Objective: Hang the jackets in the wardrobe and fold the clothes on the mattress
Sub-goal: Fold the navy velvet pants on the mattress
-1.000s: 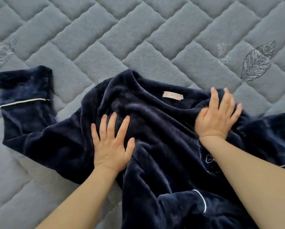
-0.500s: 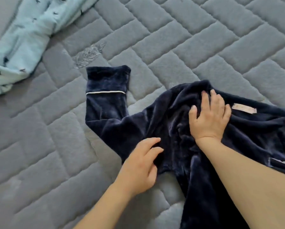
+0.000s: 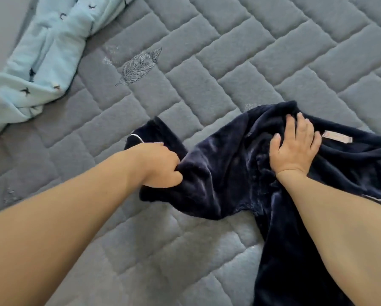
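Navy fleece top (image 3: 224, 173) lies on grey quilted mattress (image 3: 207, 62). Left hand (image 3: 160, 166) grips its sleeve, fingers curled. Right hand (image 3: 295, 146) presses flat near collar label (image 3: 337, 136). Light blue garment (image 3: 41, 56) far left.

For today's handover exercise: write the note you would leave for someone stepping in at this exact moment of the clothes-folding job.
Left hand grips the sleeve of the navy top.
Right hand lies flat on the top near its neck label, pinning it.
The top lies spread on the grey mattress, not yet folded.
A light blue garment lies crumpled at the far left, untouched.
Left: fold the sleeve in, finish the top, then fold the blue one. No jackets or wardrobe in view.
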